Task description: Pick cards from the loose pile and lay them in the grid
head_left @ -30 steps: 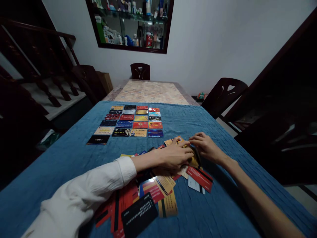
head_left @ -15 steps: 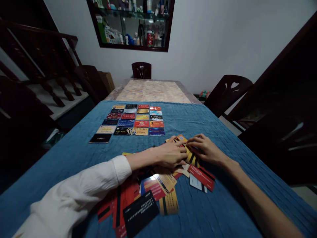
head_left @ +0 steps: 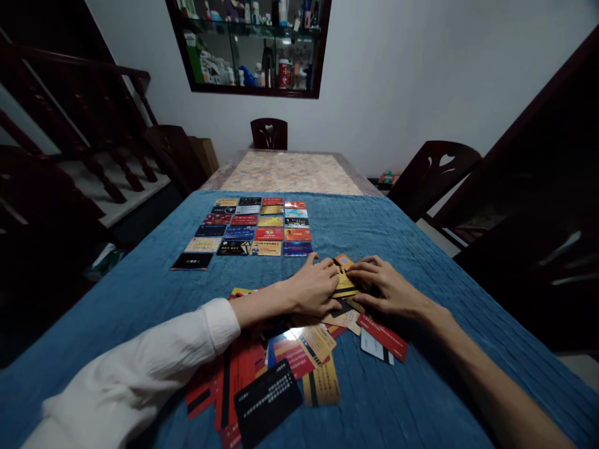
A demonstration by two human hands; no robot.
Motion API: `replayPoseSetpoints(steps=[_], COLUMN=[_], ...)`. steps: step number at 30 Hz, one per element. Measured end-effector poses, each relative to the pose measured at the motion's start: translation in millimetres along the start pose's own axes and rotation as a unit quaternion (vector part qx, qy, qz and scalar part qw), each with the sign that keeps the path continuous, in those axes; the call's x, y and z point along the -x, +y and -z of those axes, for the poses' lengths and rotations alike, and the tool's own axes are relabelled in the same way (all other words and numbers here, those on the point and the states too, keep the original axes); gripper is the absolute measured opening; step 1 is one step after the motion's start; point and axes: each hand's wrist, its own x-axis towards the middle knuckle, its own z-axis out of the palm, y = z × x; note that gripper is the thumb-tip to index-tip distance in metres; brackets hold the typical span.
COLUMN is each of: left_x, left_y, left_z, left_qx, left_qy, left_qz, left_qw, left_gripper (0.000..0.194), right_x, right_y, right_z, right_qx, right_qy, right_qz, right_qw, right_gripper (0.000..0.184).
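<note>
Over the right side of a loose pile of plastic cards, both hands meet at a yellow card (head_left: 345,288) with dark stripes. My left hand (head_left: 314,288), in a white sleeve, has its bent fingers closed at the card's left edge. From the other side my right hand (head_left: 390,288) grips the card's right part, thumb low and fingers on top. An orange card (head_left: 344,260) with a white square shows just beyond. Below my right hand lie a red card (head_left: 384,340) and a pale card (head_left: 374,349). My left forearm hides part of the pile.
Face-up cards form neat rows farther off, with a black card (head_left: 191,261) at their near left corner. Nearer me, another black card (head_left: 268,402) tops the pile. A blue cloth (head_left: 412,386) covers this table end. Chairs (head_left: 433,171) stand around the table.
My left hand has drawn back to the left, uncovering more of the yellow card. That card has shifted and turned, and my right thumb has come out lower. The card rows are unchanged.
</note>
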Motion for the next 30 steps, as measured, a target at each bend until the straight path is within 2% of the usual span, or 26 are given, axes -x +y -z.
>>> replayPoseSetpoints(steps=[4, 9, 16, 22, 27, 30], left_x=[-1.9, -1.1, 2.1, 3.5, 2.7, 2.9], left_y=[1.7, 2.4, -0.7, -3.2, -11.0, -17.4], left_z=[-4.1, -7.8, -11.5, -4.2, -3.3, -5.8], left_qx=[-0.009, -0.003, -0.001, 0.007, 0.047, 0.097], left_qy=[-0.009, -0.011, -0.004, 0.003, 0.025, 0.048], left_qz=[0.023, 0.022, 0.018, 0.018, 0.023, 0.019], left_qw=[1.000, 1.000, 1.000, 1.000, 0.998, 0.994], left_gripper=[0.037, 0.026, 0.024, 0.027, 0.020, 0.024], right_x=[-1.8, -2.2, -2.6, -3.9, -5.3, -4.5], right_y=[-1.3, -2.4, -3.7, -7.9, -7.9, -2.8], right_z=[0.1, 1.3, 4.9, 9.8, 9.9, 4.1], right_qx=[0.011, 0.018, 0.019, 0.005, -0.020, -0.025], right_qy=[-0.001, 0.009, 0.023, 0.039, 0.056, 0.076], right_qz=[0.000, 0.024, 0.047, 0.040, 0.031, 0.017], right_qw=[1.000, 0.999, 0.998, 0.998, 0.998, 0.997], right_gripper=[0.035, 0.032, 0.030, 0.028, 0.028, 0.029])
